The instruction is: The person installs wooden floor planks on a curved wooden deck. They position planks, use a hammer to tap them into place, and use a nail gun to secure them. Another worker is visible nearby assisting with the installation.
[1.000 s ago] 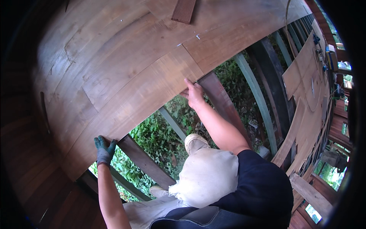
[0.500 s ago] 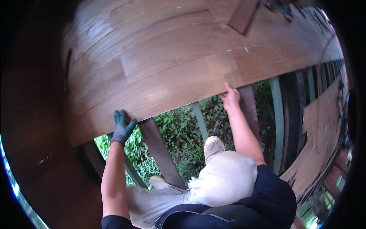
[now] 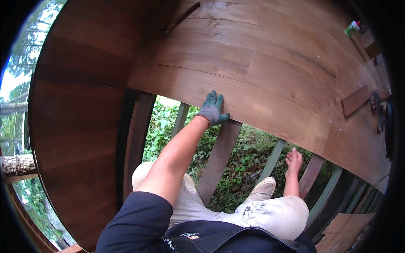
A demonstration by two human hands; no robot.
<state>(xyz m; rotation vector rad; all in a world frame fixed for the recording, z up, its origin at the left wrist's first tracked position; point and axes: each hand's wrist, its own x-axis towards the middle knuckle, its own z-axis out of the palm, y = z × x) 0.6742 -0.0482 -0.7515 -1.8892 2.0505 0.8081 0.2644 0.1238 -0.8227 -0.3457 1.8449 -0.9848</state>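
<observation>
My left hand (image 3: 213, 110), in a green and grey glove, rests flat with its fingers spread on the front edge of the brown plank floor (image 3: 261, 101). It lies just above the end of a dark joist (image 3: 219, 158). My bare right hand (image 3: 294, 161) hangs just short of the same plank edge, over the gap between joists. Its fingers look loosely bent and slightly apart, and nothing shows in them. Below, my shoe (image 3: 260, 190) is among the joists, with green plants under the open framing.
A dark wood wall (image 3: 80, 126) rises at the left. On the floor lie a short board piece (image 3: 355, 100) at the right and a dark strip (image 3: 182, 17) at the back. A green bottle (image 3: 351, 28) and another person's sandalled foot (image 3: 374, 101) are at the far right. Loose sheets (image 3: 344, 230) lie lower right.
The view has swung to the left, showing more of the wall. My right hand has come away from the plank edge; the left hand stays on it, fingers more spread.
</observation>
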